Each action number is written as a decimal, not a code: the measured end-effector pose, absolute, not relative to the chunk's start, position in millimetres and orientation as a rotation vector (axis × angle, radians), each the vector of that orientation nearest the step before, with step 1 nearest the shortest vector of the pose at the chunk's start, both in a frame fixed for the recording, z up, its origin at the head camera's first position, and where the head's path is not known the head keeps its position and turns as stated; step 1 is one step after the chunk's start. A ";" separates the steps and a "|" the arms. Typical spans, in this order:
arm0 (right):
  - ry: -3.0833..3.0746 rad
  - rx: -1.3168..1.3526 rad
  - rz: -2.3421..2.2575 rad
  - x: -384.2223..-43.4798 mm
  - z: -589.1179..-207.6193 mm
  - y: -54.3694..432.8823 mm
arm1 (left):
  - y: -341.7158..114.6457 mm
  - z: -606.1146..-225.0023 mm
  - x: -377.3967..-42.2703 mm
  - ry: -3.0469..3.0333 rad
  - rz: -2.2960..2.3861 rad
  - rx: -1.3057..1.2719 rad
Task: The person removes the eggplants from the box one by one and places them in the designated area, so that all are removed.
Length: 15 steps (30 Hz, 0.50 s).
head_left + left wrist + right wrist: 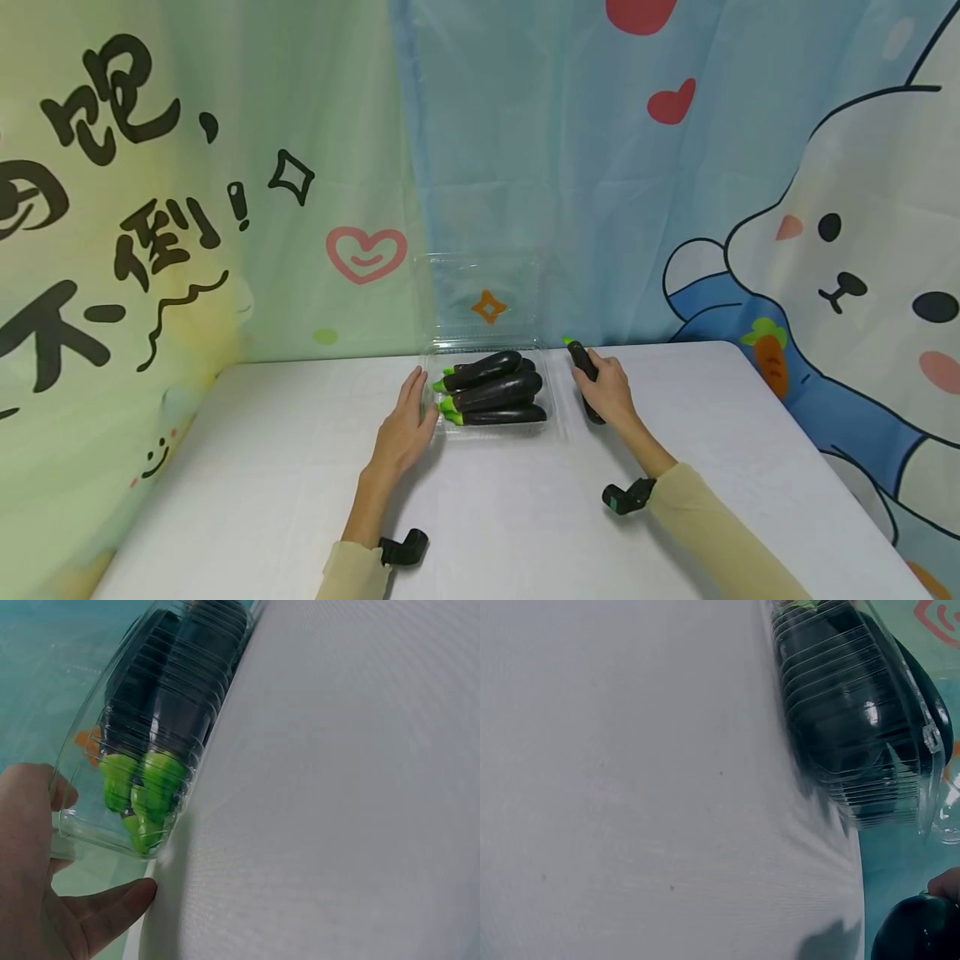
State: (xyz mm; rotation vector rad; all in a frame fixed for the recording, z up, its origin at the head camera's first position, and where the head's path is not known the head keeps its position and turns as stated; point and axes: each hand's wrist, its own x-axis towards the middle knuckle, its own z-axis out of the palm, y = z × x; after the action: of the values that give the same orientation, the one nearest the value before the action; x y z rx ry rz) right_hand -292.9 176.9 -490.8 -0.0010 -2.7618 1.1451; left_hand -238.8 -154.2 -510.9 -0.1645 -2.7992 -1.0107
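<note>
A clear plastic clamshell box (552, 423) stands on the table with its lid (457, 283) raised at the back. Several dark eggplants (498, 390) with green stem ends lie in it, the stems to the left. My left hand (403, 432) rests along the box's left side, fingers extended; in the left wrist view its thumb (120, 911) stands near the box's corner. Right of the box, my right hand (609, 392) grips another eggplant (580, 358), its green end pointing away from me. Only the rounded end of that eggplant (915, 934) and a fingertip show in the right wrist view.
A white cloth covers the table (262, 467). Directly behind its far edge hangs a printed curtain (480, 150) with hearts, lettering and a cartoon animal. Each wrist carries a small black camera (405, 548).
</note>
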 end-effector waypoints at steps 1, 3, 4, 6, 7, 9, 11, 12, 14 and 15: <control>-2.760 -0.005 1.152 -292.7 -491.0 176.8 | -154.3 -510.8 -238.8 -2.799 -1.011 -0.163; -2.762 -0.013 1.164 -292.7 -491.1 176.7 | -154.6 -510.9 -238.6 -2.796 -1.010 -0.166; -2.770 -0.022 1.168 -292.8 -491.2 177.0 | -154.6 -510.9 -238.6 -2.796 -1.010 -0.165; -2.787 -0.036 1.180 -292.8 -491.3 177.0 | -154.7 -511.2 -238.8 -2.799 -1.010 -0.162; -2.798 -0.043 1.181 -293.1 -491.4 177.0 | -154.8 -511.5 -239.0 -2.799 -1.007 -0.164; -2.817 -0.053 1.176 -294.1 -492.0 177.0 | -154.7 -512.0 -239.3 -2.801 -1.005 -0.163; -2.821 -0.060 1.160 -295.7 -493.0 176.7 | -154.9 -512.9 -239.6 -2.799 -1.001 -0.168; -2.819 -0.064 1.145 -296.8 -493.8 176.6 | -155.0 -513.3 -239.7 -2.800 -1.001 -0.169; -2.800 -0.067 1.127 -298.8 -495.7 176.6 | -155.2 -513.6 -240.0 -2.799 -1.002 -0.170; -2.790 -0.068 1.127 -299.5 -496.5 176.6 | -155.2 -513.7 -240.2 -2.800 -1.001 -0.170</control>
State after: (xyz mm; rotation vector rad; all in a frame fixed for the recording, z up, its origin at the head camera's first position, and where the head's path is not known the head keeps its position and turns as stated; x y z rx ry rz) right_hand -299.5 176.6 -496.5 -0.0685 -2.7903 1.1267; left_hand -240.2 -155.2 -513.7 -0.1699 -2.8000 -1.0014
